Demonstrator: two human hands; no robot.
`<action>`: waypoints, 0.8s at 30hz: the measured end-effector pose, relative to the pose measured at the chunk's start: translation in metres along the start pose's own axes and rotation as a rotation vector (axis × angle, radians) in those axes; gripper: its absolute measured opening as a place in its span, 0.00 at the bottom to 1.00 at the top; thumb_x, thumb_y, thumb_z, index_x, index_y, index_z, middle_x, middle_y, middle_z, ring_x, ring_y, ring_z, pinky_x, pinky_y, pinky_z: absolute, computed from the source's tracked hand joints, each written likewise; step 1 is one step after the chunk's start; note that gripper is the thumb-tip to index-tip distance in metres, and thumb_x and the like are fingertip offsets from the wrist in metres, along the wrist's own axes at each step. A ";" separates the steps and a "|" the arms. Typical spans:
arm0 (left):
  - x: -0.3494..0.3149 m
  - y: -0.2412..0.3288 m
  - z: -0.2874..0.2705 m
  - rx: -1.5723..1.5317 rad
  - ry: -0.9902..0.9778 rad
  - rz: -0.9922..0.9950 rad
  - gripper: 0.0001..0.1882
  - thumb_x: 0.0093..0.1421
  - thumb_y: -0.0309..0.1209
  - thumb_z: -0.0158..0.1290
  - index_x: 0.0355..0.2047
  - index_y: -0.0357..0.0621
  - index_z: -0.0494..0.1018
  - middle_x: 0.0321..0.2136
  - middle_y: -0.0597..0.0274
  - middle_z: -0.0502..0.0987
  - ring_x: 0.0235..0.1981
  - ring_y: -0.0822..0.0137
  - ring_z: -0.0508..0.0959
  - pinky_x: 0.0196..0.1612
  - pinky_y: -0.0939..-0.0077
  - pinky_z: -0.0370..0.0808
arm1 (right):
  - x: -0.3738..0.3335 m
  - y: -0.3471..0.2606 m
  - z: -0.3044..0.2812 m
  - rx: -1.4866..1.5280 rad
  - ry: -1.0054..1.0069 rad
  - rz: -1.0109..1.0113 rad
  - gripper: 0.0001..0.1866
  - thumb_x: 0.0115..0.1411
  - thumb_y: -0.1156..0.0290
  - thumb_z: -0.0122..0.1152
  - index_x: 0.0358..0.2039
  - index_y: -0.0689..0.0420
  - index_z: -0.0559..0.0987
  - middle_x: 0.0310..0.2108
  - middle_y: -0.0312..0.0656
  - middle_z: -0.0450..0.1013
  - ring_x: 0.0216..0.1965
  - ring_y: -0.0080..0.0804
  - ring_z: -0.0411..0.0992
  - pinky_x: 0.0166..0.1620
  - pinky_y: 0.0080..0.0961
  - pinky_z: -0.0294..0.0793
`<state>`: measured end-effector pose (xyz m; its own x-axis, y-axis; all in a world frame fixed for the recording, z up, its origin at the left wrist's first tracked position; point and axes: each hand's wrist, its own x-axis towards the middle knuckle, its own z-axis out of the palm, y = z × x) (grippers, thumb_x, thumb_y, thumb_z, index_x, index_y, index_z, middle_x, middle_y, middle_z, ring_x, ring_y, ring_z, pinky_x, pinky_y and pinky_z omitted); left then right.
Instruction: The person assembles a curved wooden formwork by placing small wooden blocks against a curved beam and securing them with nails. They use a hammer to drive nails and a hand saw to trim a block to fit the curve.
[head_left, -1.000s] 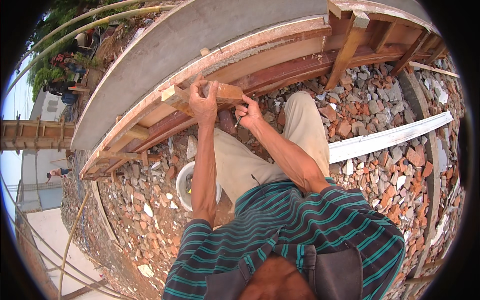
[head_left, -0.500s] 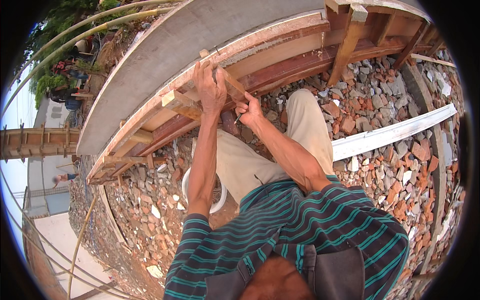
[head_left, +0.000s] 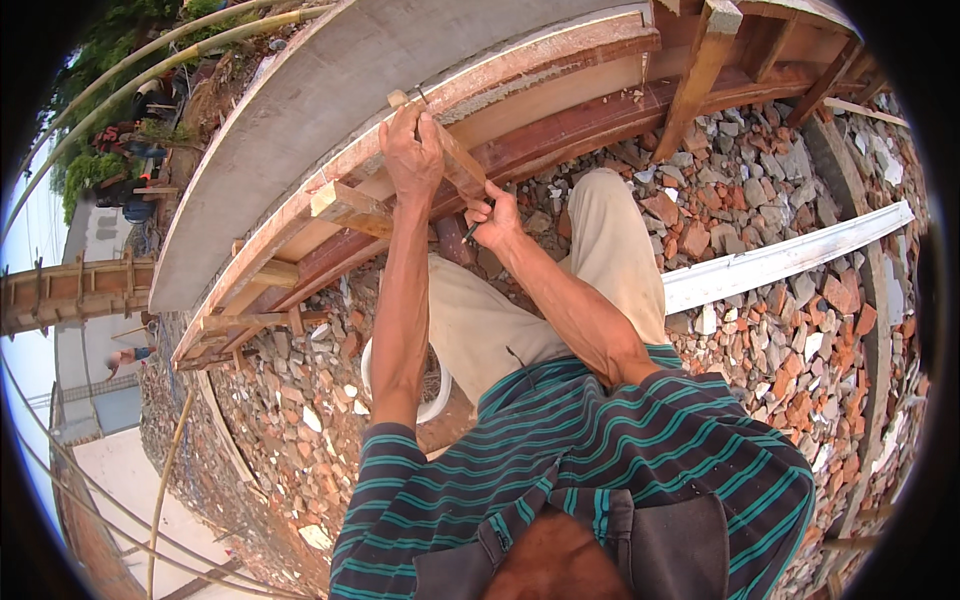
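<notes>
A short wooden strip (head_left: 462,165) lies across the curved timber formwork (head_left: 560,75), its upper end by the pale top edge. My left hand (head_left: 412,160) is closed round the strip near that upper end, next to a nail (head_left: 421,95) standing up from the edge. At the strip's lower end is my right hand (head_left: 494,220), its fingers curled and touching the wood. A thin dark pencil-like stick (head_left: 470,234) sticks out from those fingers; its kind is not clear. Left of my left hand, a sawn timber block (head_left: 350,208) juts from the formwork.
Broken brick and stone rubble (head_left: 760,190) covers the ground around my legs. A long white strip (head_left: 790,257) lies across it on the right. A white bucket (head_left: 436,400) stands partly hidden behind my left forearm. A grey concrete surface (head_left: 300,130) curves beyond the formwork.
My left hand has slid slightly up the strip toward its upper end, the thumb now higher. My right hand stays at the lower end. The view has shifted a little.
</notes>
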<state>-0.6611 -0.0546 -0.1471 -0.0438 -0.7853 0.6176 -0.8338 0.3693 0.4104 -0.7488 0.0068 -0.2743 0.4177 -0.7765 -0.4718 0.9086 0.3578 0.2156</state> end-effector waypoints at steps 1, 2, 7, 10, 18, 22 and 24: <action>0.001 0.002 -0.001 0.005 -0.023 0.004 0.15 0.64 0.33 0.47 0.44 0.37 0.76 0.46 0.46 0.77 0.54 0.45 0.72 0.63 0.47 0.53 | 0.000 -0.001 0.000 -0.009 -0.008 0.000 0.11 0.69 0.66 0.46 0.46 0.59 0.67 0.39 0.52 0.73 0.14 0.17 0.56 0.16 0.14 0.57; 0.003 0.003 -0.003 0.010 -0.045 0.008 0.15 0.65 0.34 0.48 0.44 0.37 0.76 0.46 0.46 0.77 0.54 0.45 0.72 0.63 0.47 0.53 | 0.000 -0.001 -0.001 -0.017 -0.016 0.001 0.12 0.69 0.65 0.46 0.46 0.59 0.67 0.38 0.52 0.73 0.14 0.17 0.56 0.16 0.14 0.57; 0.001 0.001 -0.007 0.042 -0.074 0.099 0.18 0.66 0.37 0.47 0.46 0.34 0.75 0.46 0.44 0.77 0.55 0.44 0.72 0.63 0.47 0.54 | -0.005 -0.002 -0.002 -0.054 -0.026 0.028 0.09 0.67 0.64 0.49 0.43 0.55 0.68 0.30 0.40 0.70 0.15 0.19 0.57 0.17 0.16 0.55; 0.002 -0.001 -0.007 0.027 -0.070 0.112 0.19 0.67 0.36 0.44 0.47 0.33 0.75 0.46 0.43 0.77 0.55 0.44 0.72 0.62 0.49 0.57 | -0.005 -0.001 -0.003 -0.064 -0.041 0.023 0.10 0.67 0.64 0.50 0.44 0.55 0.68 0.30 0.41 0.70 0.15 0.19 0.57 0.16 0.16 0.55; 0.001 -0.007 0.006 0.027 0.053 0.083 0.20 0.68 0.34 0.38 0.40 0.33 0.79 0.42 0.43 0.79 0.49 0.47 0.76 0.56 0.57 0.67 | -0.018 -0.014 0.011 -0.406 0.112 0.002 0.14 0.68 0.62 0.48 0.45 0.60 0.68 0.37 0.52 0.75 0.14 0.19 0.57 0.13 0.18 0.55; 0.001 0.000 0.004 0.080 0.097 0.097 0.21 0.68 0.33 0.37 0.40 0.34 0.79 0.41 0.44 0.80 0.48 0.47 0.77 0.55 0.58 0.68 | -0.028 -0.036 0.006 -0.814 0.255 -0.375 0.21 0.69 0.57 0.46 0.41 0.66 0.72 0.35 0.57 0.75 0.17 0.25 0.68 0.14 0.18 0.61; -0.002 -0.005 0.005 0.086 0.122 0.140 0.22 0.68 0.33 0.36 0.40 0.33 0.80 0.40 0.44 0.80 0.48 0.48 0.77 0.55 0.58 0.67 | -0.026 -0.051 0.019 -0.688 0.247 -0.630 0.28 0.70 0.52 0.42 0.43 0.70 0.74 0.31 0.50 0.75 0.25 0.29 0.75 0.26 0.24 0.75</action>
<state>-0.6599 -0.0575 -0.1531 -0.1000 -0.6613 0.7435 -0.8683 0.4228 0.2593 -0.8063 -0.0017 -0.2568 -0.2298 -0.8270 -0.5131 0.7331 0.1997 -0.6501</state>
